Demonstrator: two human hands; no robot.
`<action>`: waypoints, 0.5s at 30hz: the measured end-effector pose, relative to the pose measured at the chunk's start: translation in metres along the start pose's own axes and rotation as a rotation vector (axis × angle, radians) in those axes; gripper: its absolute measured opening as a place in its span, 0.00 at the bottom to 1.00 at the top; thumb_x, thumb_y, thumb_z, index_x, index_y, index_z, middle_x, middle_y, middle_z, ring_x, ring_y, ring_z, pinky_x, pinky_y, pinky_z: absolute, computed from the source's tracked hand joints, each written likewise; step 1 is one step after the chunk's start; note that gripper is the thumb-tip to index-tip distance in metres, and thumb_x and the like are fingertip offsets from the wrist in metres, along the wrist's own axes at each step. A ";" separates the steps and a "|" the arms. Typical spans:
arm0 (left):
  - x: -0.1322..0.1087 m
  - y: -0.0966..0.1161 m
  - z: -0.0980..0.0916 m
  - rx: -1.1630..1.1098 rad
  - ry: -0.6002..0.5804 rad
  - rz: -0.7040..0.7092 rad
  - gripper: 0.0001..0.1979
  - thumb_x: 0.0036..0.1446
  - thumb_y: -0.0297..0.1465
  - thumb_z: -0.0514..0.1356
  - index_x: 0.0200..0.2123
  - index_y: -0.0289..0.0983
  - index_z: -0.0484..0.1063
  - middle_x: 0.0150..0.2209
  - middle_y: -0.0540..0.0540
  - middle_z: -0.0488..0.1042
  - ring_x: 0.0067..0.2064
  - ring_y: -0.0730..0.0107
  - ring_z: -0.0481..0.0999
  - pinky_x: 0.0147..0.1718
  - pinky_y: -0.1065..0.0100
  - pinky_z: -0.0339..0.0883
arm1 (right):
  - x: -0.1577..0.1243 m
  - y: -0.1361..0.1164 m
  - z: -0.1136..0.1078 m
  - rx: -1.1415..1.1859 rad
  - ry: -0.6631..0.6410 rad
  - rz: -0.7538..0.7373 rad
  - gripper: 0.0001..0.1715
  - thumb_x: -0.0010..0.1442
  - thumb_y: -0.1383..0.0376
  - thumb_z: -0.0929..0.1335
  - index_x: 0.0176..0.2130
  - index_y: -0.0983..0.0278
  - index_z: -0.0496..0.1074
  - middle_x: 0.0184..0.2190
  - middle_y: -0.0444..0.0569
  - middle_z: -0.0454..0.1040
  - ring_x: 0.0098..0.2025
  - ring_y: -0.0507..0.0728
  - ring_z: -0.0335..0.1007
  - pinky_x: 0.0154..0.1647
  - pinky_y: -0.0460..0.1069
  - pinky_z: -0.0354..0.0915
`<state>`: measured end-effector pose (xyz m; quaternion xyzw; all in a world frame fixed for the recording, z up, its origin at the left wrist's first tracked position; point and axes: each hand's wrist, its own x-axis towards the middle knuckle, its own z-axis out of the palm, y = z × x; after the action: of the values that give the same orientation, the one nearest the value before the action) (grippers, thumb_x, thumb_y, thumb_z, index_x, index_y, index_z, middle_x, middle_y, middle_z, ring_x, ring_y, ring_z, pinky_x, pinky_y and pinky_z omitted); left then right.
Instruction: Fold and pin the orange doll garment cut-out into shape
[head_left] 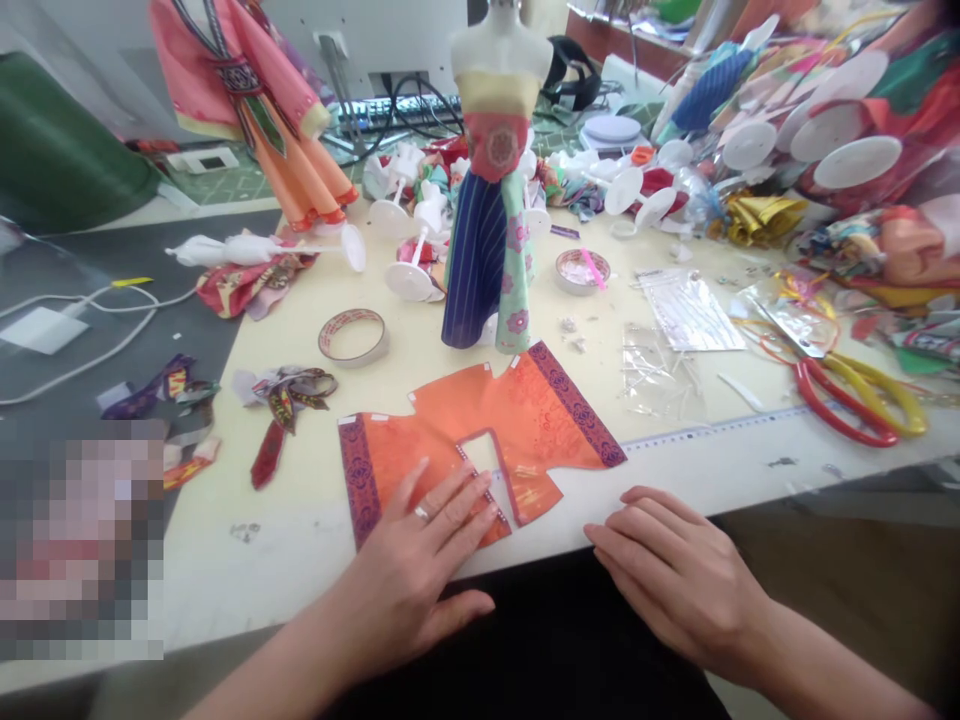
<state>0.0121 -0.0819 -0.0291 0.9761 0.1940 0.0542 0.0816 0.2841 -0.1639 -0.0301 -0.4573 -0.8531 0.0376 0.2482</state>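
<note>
Head view: the left hand lies flat on an orange brocade doll's robe, its grip released, the fingers spread and pressing the cloth beside the central opening without pinching it. The right hand rests open on the worktop, just beside the robe's lower edge, grasping nothing. The robe lies flat near the worktop's front edge, its long axis running sleeve to sleeve and tilting up to the right, with purple bands at both ends. Its opening points toward the person. If the pressing hand shifts, the thin, unpinned cloth could slide or crease, and its near corner could slip over the edge.
</note>
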 end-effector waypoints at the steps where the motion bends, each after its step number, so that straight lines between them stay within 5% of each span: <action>1: 0.001 0.001 0.000 0.004 -0.008 -0.001 0.27 0.59 0.40 0.54 0.58 0.31 0.59 0.61 0.36 0.58 0.63 0.48 0.54 0.59 0.41 0.44 | -0.001 0.000 0.001 0.005 0.000 0.003 0.11 0.58 0.75 0.64 0.41 0.67 0.69 0.29 0.49 0.69 0.32 0.54 0.64 0.42 0.55 0.65; 8: 0.000 -0.005 0.002 0.092 0.049 -0.013 0.32 0.58 0.41 0.55 0.60 0.29 0.54 0.60 0.36 0.59 0.63 0.50 0.54 0.61 0.47 0.40 | -0.003 0.000 0.000 0.033 0.060 -0.030 0.11 0.56 0.77 0.64 0.39 0.69 0.69 0.27 0.48 0.68 0.30 0.53 0.63 0.42 0.55 0.64; 12: -0.005 -0.016 0.016 0.231 0.089 -0.018 0.35 0.56 0.44 0.56 0.61 0.31 0.53 0.62 0.38 0.57 0.62 0.51 0.55 0.62 0.53 0.32 | -0.008 -0.001 -0.004 0.013 0.037 0.001 0.09 0.57 0.75 0.62 0.36 0.67 0.70 0.24 0.47 0.67 0.28 0.53 0.62 0.38 0.52 0.64; 15: -0.006 -0.027 0.030 0.207 0.140 0.001 0.37 0.54 0.44 0.58 0.62 0.34 0.52 0.61 0.39 0.59 0.60 0.51 0.60 0.62 0.55 0.35 | -0.014 0.001 -0.006 -0.026 0.032 -0.003 0.09 0.56 0.74 0.62 0.34 0.68 0.70 0.23 0.47 0.66 0.26 0.52 0.59 0.35 0.52 0.63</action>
<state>0.0007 -0.0634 -0.0637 0.9732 0.2034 0.1019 -0.0333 0.2942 -0.1751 -0.0312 -0.4597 -0.8501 0.0190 0.2561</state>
